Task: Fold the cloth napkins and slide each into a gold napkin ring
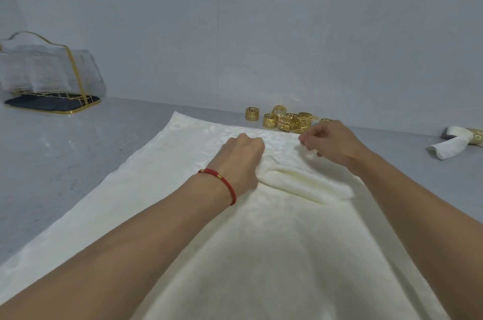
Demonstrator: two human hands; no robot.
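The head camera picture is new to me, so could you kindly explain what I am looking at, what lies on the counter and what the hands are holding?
There is no machine here: a camera worn on a person's head looks forward and down at their bare arms. A cream cloth napkin lies spread on the grey counter. The left hand, with a red bracelet at the wrist, grips a bunched fold of it; the right hand pinches the cloth nearby. Behind them sits a cluster of gold napkin rings. At far right lies a finished napkin, already in its ring. At left stands a clear holder with gold trim.
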